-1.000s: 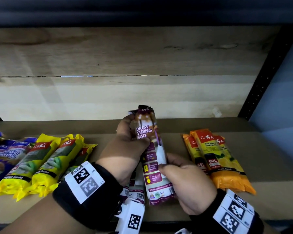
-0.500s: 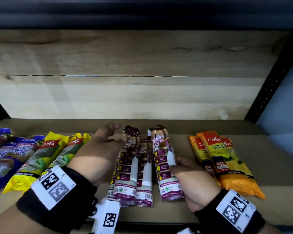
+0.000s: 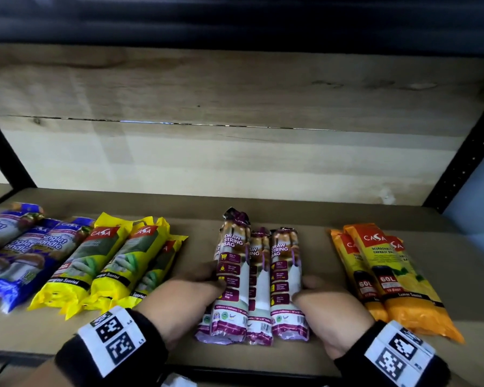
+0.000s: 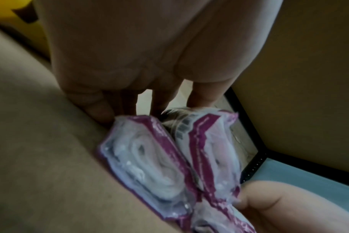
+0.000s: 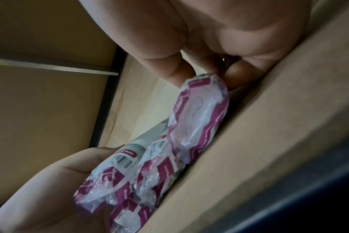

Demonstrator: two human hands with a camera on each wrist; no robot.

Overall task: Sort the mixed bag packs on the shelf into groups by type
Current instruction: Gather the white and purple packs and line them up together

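Observation:
Three purple-and-white draw string bag packs lie side by side, lengthwise, at the middle of the shelf. My left hand holds the left pack from its left side. In the left wrist view its fingers lie beside the rolled pack ends and the thumb reaches over them. My right hand holds the right pack from its right side. In the right wrist view thumb and fingers sit either side of that pack. The packs touch one another between both hands.
Yellow packs and blue singlet handle packs lie grouped at the left, orange 60L packs at the right. A wooden back board closes the shelf, with black uprights at the sides. Bare gaps separate the purple group from its neighbours.
A second ago both hands held one draw string pack up. It was laid down at the right of two others, and both hands have since closed in on the sides of the group.

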